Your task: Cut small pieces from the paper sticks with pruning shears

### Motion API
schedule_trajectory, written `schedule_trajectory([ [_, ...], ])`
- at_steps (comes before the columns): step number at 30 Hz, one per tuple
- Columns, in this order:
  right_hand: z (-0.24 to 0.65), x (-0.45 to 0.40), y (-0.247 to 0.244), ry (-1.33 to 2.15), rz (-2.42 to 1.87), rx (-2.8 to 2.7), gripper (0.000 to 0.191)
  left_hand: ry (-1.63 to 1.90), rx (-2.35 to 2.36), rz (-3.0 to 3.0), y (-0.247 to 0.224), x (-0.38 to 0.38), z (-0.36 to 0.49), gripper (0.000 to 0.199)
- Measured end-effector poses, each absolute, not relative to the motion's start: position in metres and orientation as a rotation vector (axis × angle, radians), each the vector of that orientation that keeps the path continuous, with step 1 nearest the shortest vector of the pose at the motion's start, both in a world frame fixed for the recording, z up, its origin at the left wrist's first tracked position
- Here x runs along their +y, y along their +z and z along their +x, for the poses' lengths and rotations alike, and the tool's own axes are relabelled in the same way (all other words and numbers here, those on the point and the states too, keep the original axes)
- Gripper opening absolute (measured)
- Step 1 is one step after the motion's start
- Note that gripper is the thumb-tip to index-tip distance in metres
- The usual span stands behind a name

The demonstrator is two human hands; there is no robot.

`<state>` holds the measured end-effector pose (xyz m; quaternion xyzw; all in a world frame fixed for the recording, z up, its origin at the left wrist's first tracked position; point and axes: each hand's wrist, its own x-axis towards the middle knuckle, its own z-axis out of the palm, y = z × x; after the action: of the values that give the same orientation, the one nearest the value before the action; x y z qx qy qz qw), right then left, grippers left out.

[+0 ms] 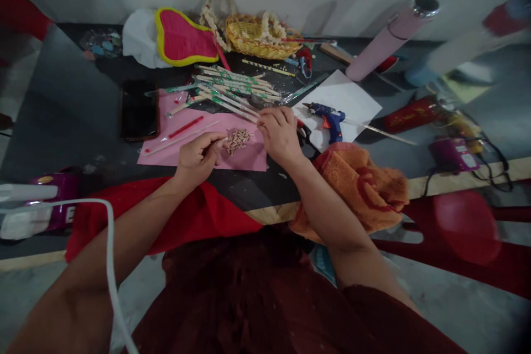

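Pink paper lies on the dark table, with a small pile of short light-brown pieces on it. My left hand is at the pile's left edge, thumb and fingers pinched; what it holds, if anything, is too small to name. My right hand rests at the paper's right edge, fingers curled together near the ends of wrapped sticks; its grip is hidden. More sticks in green-printed wrappers lie behind. A red stick lies on the paper, left of the pile.
A phone lies left. A blue glue gun rests on white paper at right. Behind are a wicker basket, a pink fan-shaped piece and a pink bottle. An orange towel hangs at the front edge.
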<state>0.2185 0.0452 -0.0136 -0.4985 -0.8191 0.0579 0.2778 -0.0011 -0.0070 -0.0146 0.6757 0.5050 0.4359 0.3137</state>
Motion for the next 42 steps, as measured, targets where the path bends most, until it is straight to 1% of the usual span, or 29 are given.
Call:
schedule_trajectory([
  [4,0.201,0.032,-0.009,0.447,-0.98,-2.198,0.015,1.084,1.378,1.84,-0.015,-0.006,0.0,0.025],
  [9,0.189,0.018,-0.009,0.644,-0.972,-2.169,0.008,1.049,1.407,1.962,-0.016,-0.006,0.002,0.026],
  [12,0.188,0.017,-0.01,0.667,-1.009,-2.136,0.008,1.017,1.379,1.941,-0.017,-0.007,0.002,0.026],
  [22,0.188,0.016,-0.01,0.691,-0.95,-2.076,0.006,1.005,1.355,1.847,-0.015,-0.008,0.004,0.016],
  [36,0.183,0.013,-0.015,0.943,-0.964,-1.849,0.007,1.006,1.438,2.017,-0.015,-0.009,0.003,0.016],
  [39,0.182,0.012,-0.014,0.982,-0.954,-1.844,0.011,1.01,1.432,2.011,-0.015,-0.009,0.002,0.017],
  [42,0.182,0.013,-0.014,1.033,-0.944,-1.817,0.019,1.001,1.429,1.995,-0.015,-0.01,0.002,0.019],
])
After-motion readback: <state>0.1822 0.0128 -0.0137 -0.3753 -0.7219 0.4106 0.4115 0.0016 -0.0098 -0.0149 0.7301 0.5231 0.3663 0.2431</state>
